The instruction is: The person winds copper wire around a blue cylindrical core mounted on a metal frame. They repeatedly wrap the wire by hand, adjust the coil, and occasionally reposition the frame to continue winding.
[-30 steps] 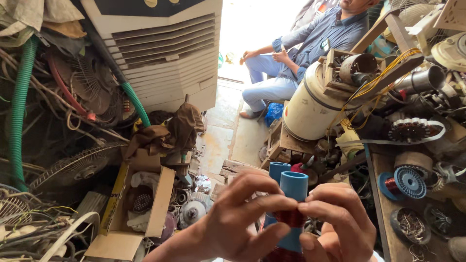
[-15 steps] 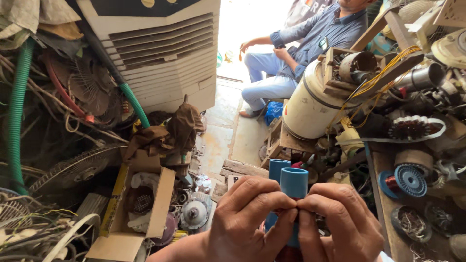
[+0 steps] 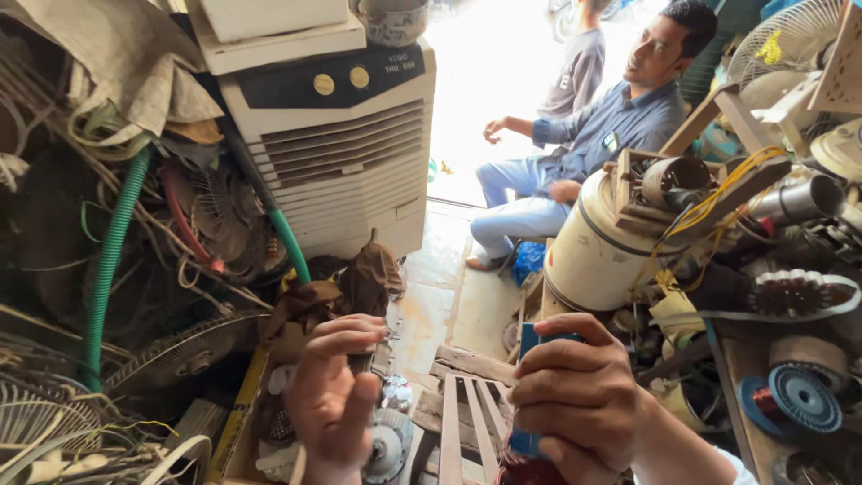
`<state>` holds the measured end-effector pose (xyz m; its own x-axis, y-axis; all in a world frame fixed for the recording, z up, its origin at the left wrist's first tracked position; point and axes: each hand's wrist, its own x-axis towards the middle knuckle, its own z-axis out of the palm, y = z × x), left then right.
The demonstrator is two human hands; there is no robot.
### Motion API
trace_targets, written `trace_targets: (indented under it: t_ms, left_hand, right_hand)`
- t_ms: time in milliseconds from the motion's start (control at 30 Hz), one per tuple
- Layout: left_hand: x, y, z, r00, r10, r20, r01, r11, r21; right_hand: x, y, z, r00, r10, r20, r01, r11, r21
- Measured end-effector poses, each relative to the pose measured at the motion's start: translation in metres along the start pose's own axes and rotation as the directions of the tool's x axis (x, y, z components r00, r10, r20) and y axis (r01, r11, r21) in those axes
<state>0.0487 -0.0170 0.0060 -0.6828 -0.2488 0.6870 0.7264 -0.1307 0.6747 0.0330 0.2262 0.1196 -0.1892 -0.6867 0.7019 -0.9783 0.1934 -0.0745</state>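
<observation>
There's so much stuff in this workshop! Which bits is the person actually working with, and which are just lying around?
In hand:
- right hand, closed around a blue tube piece
- left hand, raised beside it, holding nothing visible

Just lying about:
- white air cooler
- green hose
- cream drum
- wooden slats
- blue wire spool
- seated person

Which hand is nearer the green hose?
Left. The left hand is raised open just right of the green hose where it runs down by the cooler; the right hand, gripping a blue tube, is farther right.
</observation>
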Motion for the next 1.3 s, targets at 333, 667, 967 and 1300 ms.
trace_targets:
  t_ms: [333, 667, 967, 1300]
  left_hand:
    - [-0.034, -0.015, -0.049, 0.990, -0.007, -0.142, 0.009, 1.000, 0.011]
    - [-0.146, -0.090, -0.049, 0.570, -0.733, 0.372, 0.527, 0.673, 0.518]
    - [-0.197, -0.114, -0.052, 0.029, -0.882, 0.471, 0.130, 0.471, 0.873]
    - [-0.183, -0.158, 0.026, 0.073, -0.764, 0.641, -0.045, 0.640, 0.767]
  right_hand:
    - [-0.035, 0.080, 0.024, 0.965, 0.138, -0.225, -0.211, 0.913, -0.348]
    - [-0.018, 0.168, 0.017, 0.912, 0.241, -0.331, -0.384, 0.786, -0.485]
    - [-0.102, 0.123, -0.010, 0.844, 0.252, -0.473, -0.533, 0.493, -0.688]
    - [-0.131, 0.047, 0.022, 0.735, 0.511, -0.445, -0.677, 0.531, -0.509]
